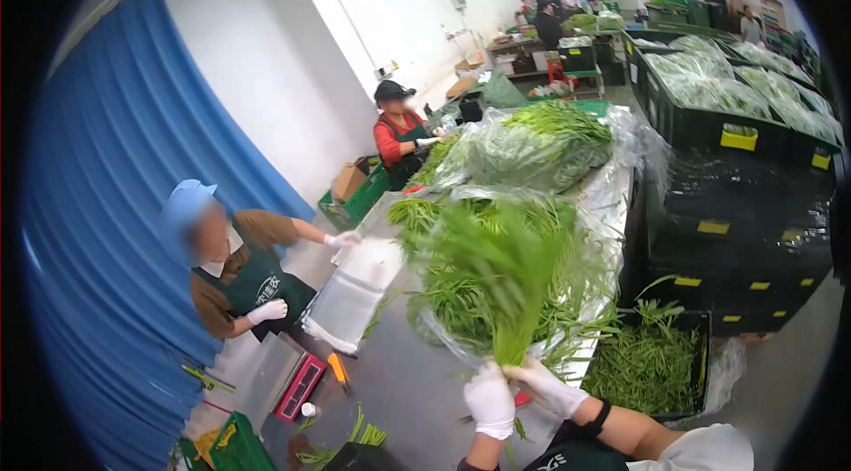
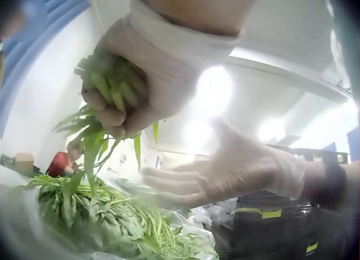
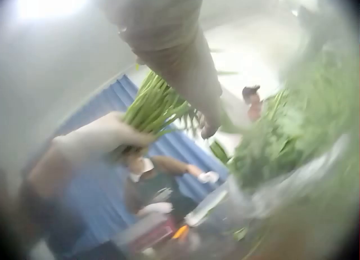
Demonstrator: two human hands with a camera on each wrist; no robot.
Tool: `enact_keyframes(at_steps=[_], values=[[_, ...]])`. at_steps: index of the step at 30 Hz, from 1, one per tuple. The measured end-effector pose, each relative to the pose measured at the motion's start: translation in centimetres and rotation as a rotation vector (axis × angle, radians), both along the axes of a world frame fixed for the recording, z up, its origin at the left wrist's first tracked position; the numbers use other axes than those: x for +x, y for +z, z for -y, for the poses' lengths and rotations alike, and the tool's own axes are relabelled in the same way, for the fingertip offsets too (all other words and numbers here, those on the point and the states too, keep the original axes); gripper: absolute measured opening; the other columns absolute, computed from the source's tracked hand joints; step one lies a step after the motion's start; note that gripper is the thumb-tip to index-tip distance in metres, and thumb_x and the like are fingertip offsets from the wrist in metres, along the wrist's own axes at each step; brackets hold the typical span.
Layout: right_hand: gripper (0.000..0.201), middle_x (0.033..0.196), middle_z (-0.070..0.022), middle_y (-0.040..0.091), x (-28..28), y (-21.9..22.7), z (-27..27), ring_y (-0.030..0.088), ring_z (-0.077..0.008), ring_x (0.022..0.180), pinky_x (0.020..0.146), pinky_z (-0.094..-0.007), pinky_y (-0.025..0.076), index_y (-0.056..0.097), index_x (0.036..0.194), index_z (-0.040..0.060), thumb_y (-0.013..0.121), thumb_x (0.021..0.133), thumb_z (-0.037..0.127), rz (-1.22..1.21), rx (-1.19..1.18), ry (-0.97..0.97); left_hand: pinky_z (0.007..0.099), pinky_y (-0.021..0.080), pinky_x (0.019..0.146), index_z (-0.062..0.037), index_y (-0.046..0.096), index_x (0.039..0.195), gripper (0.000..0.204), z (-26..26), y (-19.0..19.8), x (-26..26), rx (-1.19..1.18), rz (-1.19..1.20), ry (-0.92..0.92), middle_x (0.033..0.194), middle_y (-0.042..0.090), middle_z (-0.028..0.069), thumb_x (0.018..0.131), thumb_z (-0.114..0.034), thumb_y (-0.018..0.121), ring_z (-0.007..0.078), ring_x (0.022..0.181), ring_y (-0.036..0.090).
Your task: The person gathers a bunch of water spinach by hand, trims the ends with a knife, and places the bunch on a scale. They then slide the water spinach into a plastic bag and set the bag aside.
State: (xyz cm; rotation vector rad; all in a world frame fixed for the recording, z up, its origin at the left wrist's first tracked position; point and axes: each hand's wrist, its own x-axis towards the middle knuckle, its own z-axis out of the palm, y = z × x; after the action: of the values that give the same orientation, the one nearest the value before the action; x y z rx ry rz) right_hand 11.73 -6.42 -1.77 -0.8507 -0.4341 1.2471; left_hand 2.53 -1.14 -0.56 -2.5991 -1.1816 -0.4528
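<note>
In the head view my gloved left hand (image 1: 490, 400) grips a bunch of leafy greens (image 1: 512, 311) by its stems, the leaves fanning upward and away, blurred. The left wrist view has the fingers curled round the cut stem ends (image 2: 115, 88). Close beside the bunch is my gloved right hand (image 2: 225, 170), its fingers straight and spread apart. From the right wrist, that hand (image 3: 180, 57) extends alongside the stems (image 3: 154, 105). Beyond the bunch lies a large heap of the same greens (image 1: 452, 285) on clear plastic.
Two people in aprons stand at the table's far side. A pink-edged scale (image 1: 300, 387), an orange-handled knife (image 1: 339, 371) and a stack of plastic bags (image 1: 355, 289) are to the left. At right are a crate of greens (image 1: 647, 360) and stacked black crates (image 1: 736, 196).
</note>
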Motion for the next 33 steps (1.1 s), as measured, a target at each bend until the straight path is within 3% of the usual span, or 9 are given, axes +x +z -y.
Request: enact_keyframes(at_steps=[3,8,11,13,16,19,25,27,33], values=[[0.040,0.113,-0.0134,0.060,0.9,-2.0,-2.2,0.055,-0.0229,0.109,0.094,-0.0330,0.042,0.045,0.127,0.0027,0.055,0.089,0.011,-0.392,-0.064,-0.071,0.0334,0.042,0.058,-0.0031,0.055,0.098,0.032,1.3,-0.6,0.5,0.036,-0.157,-0.044,0.077,0.057,0.0080,0.069,-0.015,0.064,0.0251,0.065,0.057],[0.044,0.093,-0.0043,0.062,2.7,-7.8,-1.4,0.057,-0.0216,0.105,0.095,-0.0382,0.045,0.040,0.131,0.0021,0.054,0.090,0.011,-0.665,0.138,0.201,0.0339,0.047,0.083,0.0013,0.038,0.129,0.060,2.4,2.5,-4.3,-0.772,0.296,-0.255,0.112,0.057,0.0185,0.081,-0.021,0.066,0.0250,0.100,0.057],[0.044,0.093,-0.0036,0.062,2.8,-8.9,-0.9,0.058,-0.0212,0.104,0.095,-0.0383,0.045,0.040,0.131,0.0023,0.054,0.090,0.011,-0.710,0.216,0.333,0.0317,0.046,0.092,-0.0003,0.039,0.128,0.050,0.4,0.5,-6.9,-1.285,1.031,-0.112,0.123,0.051,0.0164,0.086,-0.014,0.063,0.0225,0.112,0.051],[0.046,0.095,-0.0043,0.062,2.1,-9.0,-1.0,0.058,-0.0210,0.102,0.095,-0.0384,0.046,0.038,0.133,0.0028,0.054,0.090,0.012,-0.701,0.221,0.356,0.0356,0.043,0.096,-0.0025,0.040,0.127,0.050,-0.3,-0.5,-7.3,-1.532,1.191,0.034,0.124,0.050,0.0137,0.088,-0.023,0.062,0.0239,0.114,0.049],[0.050,0.096,-0.0054,0.062,1.0,-7.5,-0.9,0.059,-0.0212,0.101,0.093,-0.0382,0.046,0.035,0.135,0.0031,0.054,0.090,0.012,-0.614,0.200,0.452,0.0528,0.042,0.095,-0.0084,0.040,0.129,0.052,-1.5,-7.8,-7.7,-1.835,1.187,-0.188,0.126,0.049,0.0073,0.089,-0.036,0.057,0.0287,0.118,0.045],[0.051,0.109,-0.0127,0.061,0.4,-4.7,-0.2,0.054,-0.0211,0.111,0.096,-0.0374,0.043,0.037,0.134,0.0014,0.057,0.089,0.017,-0.352,0.130,0.524,0.0546,0.045,0.093,-0.0060,0.039,0.130,0.052,0.9,-4.7,-6.2,-2.285,1.217,-0.083,0.125,0.050,0.0102,0.087,-0.025,0.061,0.0303,0.113,0.051],[0.056,0.111,-0.0087,0.061,1.3,-4.1,-0.1,0.053,-0.0183,0.108,0.093,-0.0327,0.043,0.044,0.127,-0.0010,0.065,0.084,0.027,0.069,0.230,0.582,0.0371,0.051,0.078,-0.0039,0.041,0.128,0.045,0.9,-3.4,-5.8,-2.262,0.791,-0.124,0.115,0.056,0.0140,0.088,-0.014,0.058,0.0272,0.100,0.059],[0.049,0.105,-0.0081,0.064,1.3,-3.6,-0.1,0.057,-0.0163,0.098,0.086,-0.0308,0.046,0.052,0.120,-0.0009,0.066,0.084,0.029,0.574,0.009,0.444,0.0306,0.047,0.066,-0.0021,0.043,0.126,0.043,0.7,-4.0,-6.2,-2.256,0.777,-0.130,0.098,0.059,0.0105,0.088,-0.015,0.058,0.0216,0.085,0.060],[0.037,0.097,-0.0053,0.066,1.6,-4.4,-0.3,0.060,-0.0132,0.090,0.081,-0.0272,0.047,0.061,0.109,-0.0007,0.066,0.085,0.028,0.241,-0.205,0.081,0.0269,0.043,0.067,0.0012,0.046,0.120,0.039,1.2,-7.4,-7.6,-2.440,0.971,-0.208,0.091,0.057,0.0080,0.090,-0.020,0.057,0.0161,0.073,0.053]])
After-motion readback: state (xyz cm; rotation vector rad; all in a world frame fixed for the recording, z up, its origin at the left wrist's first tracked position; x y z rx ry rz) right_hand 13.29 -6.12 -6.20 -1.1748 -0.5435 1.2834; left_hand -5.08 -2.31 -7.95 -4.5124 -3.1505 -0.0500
